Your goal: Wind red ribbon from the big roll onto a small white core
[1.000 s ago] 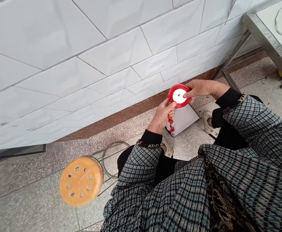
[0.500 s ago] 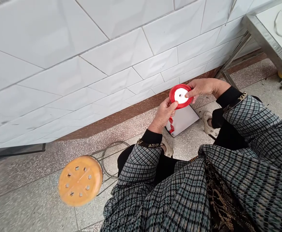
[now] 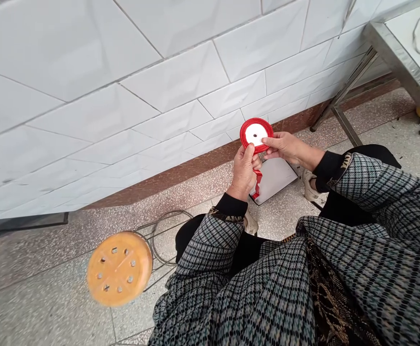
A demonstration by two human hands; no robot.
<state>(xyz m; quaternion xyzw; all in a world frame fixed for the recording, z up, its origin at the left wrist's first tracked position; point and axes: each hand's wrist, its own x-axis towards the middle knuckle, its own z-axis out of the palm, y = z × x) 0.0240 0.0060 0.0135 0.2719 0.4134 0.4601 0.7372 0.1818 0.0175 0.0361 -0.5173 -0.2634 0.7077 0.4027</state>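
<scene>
A round spool of red ribbon (image 3: 256, 134) with a white centre is held up in front of the tiled wall. My right hand (image 3: 284, 146) grips its right edge, fingers pinched on the white face. My left hand (image 3: 244, 170) is closed just below the spool, pinching the loose red ribbon end (image 3: 257, 183), which hangs down from it. Both arms wear checked sleeves with black cuffs.
A white sheet or box (image 3: 275, 179) lies on the speckled floor under the hands, by my shoes (image 3: 309, 185). An orange round stool (image 3: 119, 268) with a wire frame stands at left. A metal table (image 3: 401, 53) is at upper right. The white tiled wall (image 3: 141, 91) is close ahead.
Both hands and the spool have shifted left and slightly up. My left hand has turned more upright under the spool, still pinching the ribbon end.
</scene>
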